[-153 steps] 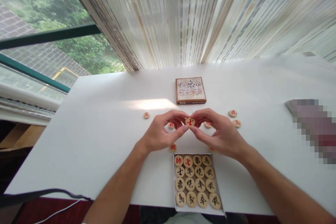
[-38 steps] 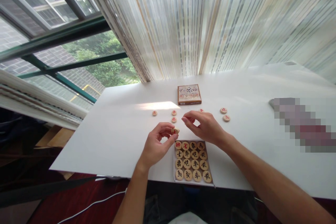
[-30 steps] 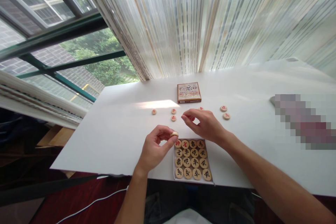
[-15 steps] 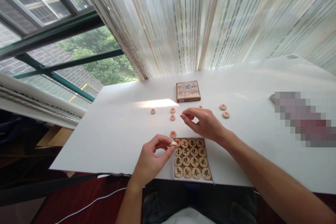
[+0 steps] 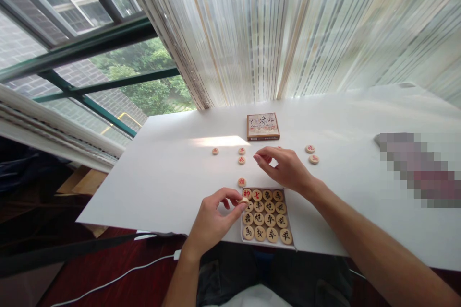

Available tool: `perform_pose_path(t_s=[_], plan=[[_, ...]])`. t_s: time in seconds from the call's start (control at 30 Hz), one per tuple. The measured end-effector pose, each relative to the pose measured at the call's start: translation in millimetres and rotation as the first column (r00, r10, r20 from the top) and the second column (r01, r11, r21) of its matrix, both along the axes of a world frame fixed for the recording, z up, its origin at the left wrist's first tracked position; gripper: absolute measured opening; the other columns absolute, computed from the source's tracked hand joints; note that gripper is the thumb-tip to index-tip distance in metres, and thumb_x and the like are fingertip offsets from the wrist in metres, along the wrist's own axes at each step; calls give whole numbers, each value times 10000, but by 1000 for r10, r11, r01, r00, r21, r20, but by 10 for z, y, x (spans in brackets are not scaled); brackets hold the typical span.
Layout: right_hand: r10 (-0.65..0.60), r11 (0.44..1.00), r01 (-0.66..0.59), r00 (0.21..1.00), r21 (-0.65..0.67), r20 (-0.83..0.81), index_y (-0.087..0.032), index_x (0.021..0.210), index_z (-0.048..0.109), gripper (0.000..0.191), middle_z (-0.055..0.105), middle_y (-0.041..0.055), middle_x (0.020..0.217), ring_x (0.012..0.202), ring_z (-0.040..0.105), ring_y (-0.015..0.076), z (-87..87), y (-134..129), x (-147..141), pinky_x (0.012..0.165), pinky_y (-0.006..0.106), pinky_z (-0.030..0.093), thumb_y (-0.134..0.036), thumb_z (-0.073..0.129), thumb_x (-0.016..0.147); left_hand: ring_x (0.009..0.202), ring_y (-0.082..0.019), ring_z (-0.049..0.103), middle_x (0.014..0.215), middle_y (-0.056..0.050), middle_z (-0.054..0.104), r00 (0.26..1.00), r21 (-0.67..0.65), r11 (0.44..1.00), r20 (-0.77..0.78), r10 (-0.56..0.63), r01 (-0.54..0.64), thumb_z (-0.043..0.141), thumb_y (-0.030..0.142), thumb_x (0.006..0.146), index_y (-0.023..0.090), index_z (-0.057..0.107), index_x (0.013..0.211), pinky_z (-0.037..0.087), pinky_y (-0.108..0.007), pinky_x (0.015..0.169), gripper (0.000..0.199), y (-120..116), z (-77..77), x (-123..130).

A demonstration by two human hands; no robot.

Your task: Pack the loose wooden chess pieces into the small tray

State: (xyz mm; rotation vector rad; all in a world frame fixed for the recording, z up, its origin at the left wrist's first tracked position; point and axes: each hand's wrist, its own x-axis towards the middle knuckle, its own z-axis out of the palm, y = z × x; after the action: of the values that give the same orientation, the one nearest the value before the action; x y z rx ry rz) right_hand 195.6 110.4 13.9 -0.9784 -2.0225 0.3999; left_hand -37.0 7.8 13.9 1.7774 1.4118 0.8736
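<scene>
My left hand (image 5: pixel 214 218) pinches a wooden Chinese chess piece (image 5: pixel 244 200) between thumb and fingertips, over the left edge of the open box tray (image 5: pixel 268 244). In the tray sit rows of round pieces, mostly with black characters; a red-marked piece (image 5: pixel 257 195) lies in the far row. Beyond the tray, my right hand (image 5: pixel 284 165) hovers with thumb and forefinger drawn together; whether anything is between them is hidden. A red-lettered piece (image 5: pixel 241 182) lies just past the tray's far left corner. My right hand partly covers another piece (image 5: pixel 280 147).
On the white table (image 5: pixel 162 177) lie more red-marked pieces: one at left (image 5: pixel 215 151), a pair in the middle and a pair at right (image 5: pixel 314 159). Behind them is the printed box lid (image 5: pixel 263 126). A pixelated object (image 5: pixel 414 163) lies far right. A window and striped curtain border the table.
The view has shifted slightly, moving the scene to the right. My left hand has brought its piece a little nearer over the tray's left column. My right hand's pose is nearly the same.
</scene>
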Motion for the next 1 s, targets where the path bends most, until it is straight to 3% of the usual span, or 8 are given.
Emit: perform_pose_path(t_s=[0.43,0.67,1.0], plan=[[25,1000,-25,1000,16,-19,-195,866,684,228,691,2,719,635,605,119,0,4,15,620,248,413,-301,566,1029,750,-145,610,883,1,737,991,33,999,-129,-34,38,758,327,908,240,741,902,522,-272,740,89,-3,-46,63],[28,999,-27,999,23,-17,-193,856,677,225,692,-5,717,638,613,115,4,10,15,639,253,411,-293,572,1028,882,-171,646,950,-22,706,984,95,992,-167,-61,78,730,288,938,242,739,915,521,-283,795,52,18,-76,81],[18,1000,-18,1000,22,-19,-194,863,684,218,692,-9,715,628,604,109,8,12,22,643,250,423,-294,577,1024,794,-145,613,987,-30,650,983,101,992,-174,-53,72,698,316,957,239,703,988,514,-271,736,84,-9,-127,72]])
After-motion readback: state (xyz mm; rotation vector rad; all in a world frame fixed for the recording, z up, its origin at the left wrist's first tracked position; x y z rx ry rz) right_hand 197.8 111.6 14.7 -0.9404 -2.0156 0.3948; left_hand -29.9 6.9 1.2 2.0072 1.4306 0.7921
